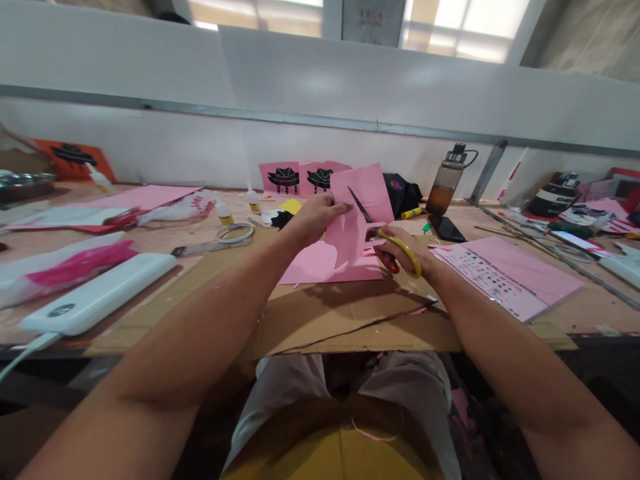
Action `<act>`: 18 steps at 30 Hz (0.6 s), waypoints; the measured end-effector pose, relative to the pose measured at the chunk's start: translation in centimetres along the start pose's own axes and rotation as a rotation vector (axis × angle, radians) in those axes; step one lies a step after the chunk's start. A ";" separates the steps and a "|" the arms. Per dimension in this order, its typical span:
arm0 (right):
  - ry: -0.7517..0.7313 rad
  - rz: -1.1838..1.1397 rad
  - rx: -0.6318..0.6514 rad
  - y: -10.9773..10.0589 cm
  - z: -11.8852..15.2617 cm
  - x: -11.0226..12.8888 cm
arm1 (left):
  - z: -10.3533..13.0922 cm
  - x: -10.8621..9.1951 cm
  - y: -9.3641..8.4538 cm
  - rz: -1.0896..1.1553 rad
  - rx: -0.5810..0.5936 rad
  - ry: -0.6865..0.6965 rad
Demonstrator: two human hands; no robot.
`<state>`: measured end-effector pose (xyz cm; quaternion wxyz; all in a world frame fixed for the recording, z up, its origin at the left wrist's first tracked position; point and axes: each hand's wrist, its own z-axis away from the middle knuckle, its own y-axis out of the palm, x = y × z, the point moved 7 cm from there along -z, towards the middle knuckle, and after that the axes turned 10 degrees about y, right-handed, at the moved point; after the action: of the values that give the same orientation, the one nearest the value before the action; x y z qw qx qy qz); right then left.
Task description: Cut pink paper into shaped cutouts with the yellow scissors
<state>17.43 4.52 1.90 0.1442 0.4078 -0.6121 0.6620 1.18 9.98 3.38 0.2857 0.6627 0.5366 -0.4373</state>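
My left hand (320, 215) pinches a sheet of pink paper (349, 233) by its left edge and holds it up off the table. In my right hand (393, 252) is a pair of scissors (411, 255) with yellow handles, its dark blades against the raised paper. The paper's lower edge is cut in a curve. Below it, another pink sheet (306, 268) lies on brown cardboard (320, 323). Behind my hands, pink cards (279, 175) with black shapes and pale dots lean on the wall.
On the left lie a white power strip (105, 293) and a roll of tape (235, 233). A water bottle (447, 180) and a phone (447, 228) are at the back right. A pink printed sheet (510, 273) lies near my right forearm.
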 end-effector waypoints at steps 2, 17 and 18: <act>-0.007 0.005 0.001 0.0 -0.1 0.0 | -0.1 0.0 -0.1 -0.014 -0.010 0.010; 0.033 -0.087 0.036 0.6 0.1 -0.2 | 0.3 0.0 -0.9 -0.084 -0.145 -0.003; 0.044 -0.097 0.042 0.6 0.1 -0.2 | 0.3 0.1 -0.9 -0.073 -0.146 -0.019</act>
<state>17.17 4.31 1.33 0.1809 0.4253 -0.5744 0.6756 0.27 10.00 3.18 0.3221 0.6159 0.5882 -0.4134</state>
